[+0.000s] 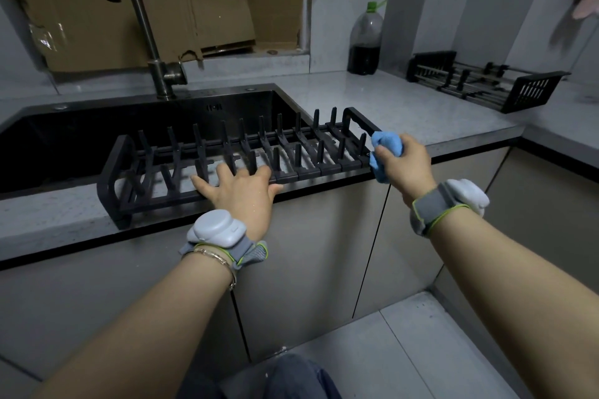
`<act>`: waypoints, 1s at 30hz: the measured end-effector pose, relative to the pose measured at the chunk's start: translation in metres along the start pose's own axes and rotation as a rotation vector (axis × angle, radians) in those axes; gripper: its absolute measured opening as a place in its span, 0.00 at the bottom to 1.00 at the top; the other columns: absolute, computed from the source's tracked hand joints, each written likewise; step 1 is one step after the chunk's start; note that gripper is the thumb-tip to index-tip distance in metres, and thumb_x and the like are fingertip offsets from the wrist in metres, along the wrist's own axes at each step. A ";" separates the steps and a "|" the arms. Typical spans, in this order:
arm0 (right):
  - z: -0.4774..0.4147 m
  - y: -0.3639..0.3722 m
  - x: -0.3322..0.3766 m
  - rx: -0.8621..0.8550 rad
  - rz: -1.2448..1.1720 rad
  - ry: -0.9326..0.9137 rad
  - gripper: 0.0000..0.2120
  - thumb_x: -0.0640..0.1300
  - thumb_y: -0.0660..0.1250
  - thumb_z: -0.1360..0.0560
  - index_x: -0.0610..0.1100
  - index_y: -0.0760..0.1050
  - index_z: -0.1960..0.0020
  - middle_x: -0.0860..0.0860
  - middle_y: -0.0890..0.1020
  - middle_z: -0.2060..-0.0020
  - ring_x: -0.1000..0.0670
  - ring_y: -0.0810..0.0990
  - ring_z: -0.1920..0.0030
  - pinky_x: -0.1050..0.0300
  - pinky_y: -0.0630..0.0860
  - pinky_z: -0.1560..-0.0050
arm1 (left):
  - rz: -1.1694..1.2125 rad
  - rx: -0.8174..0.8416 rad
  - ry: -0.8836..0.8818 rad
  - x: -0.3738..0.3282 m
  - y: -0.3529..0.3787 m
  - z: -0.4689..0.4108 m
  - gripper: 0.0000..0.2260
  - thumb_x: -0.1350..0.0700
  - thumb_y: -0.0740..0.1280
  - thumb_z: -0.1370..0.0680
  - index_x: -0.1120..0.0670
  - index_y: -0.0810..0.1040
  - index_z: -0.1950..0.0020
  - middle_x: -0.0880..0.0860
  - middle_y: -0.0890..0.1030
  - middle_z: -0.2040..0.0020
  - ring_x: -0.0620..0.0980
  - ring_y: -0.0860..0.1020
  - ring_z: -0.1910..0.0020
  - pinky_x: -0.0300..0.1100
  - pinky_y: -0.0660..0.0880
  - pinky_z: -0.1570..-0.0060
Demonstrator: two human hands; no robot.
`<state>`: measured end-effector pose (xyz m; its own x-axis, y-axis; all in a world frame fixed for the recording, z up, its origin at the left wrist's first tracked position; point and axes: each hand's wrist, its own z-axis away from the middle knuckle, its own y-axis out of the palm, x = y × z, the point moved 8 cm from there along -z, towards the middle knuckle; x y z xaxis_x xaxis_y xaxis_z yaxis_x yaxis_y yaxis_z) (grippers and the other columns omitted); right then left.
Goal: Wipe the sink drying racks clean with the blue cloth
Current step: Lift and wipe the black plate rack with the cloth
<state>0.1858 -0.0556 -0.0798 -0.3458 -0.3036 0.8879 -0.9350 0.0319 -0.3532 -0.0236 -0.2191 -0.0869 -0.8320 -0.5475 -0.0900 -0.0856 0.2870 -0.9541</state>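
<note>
A long black plate rack [181,159] with upright pegs lies across the front of the dark sink [81,139], its near rail on the counter edge. My left hand [241,186] rests flat on that near rail with fingers spread and straight. My right hand [405,162] grips the bunched blue cloth [384,147] and holds it against the rack's right end frame. A second black drying rack [479,81] with metal rods sits on the counter at the back right, apart from both hands.
A tall metal faucet [146,29] rises behind the sink. Cardboard [181,0] leans against the back wall. A plastic bottle [365,42] of dark liquid stands in the counter corner. Grey cabinet doors [308,269] are below the counter edge, tiled floor at lower right.
</note>
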 end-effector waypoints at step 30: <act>-0.008 0.009 0.036 -0.071 -0.121 -0.047 0.08 0.40 0.69 0.29 0.47 0.71 0.64 0.47 0.76 0.65 0.48 0.75 0.61 0.48 0.76 0.56 | -0.007 0.005 0.007 0.000 -0.001 0.002 0.17 0.41 0.55 0.21 0.49 0.73 0.40 0.53 0.78 0.44 0.60 0.62 0.35 0.69 0.51 0.34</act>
<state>0.1647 -0.0582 -0.0487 -0.2275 -0.3532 0.9074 -0.9735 0.0595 -0.2209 -0.0220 -0.2208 -0.0869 -0.8353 -0.5438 -0.0809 -0.0889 0.2788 -0.9562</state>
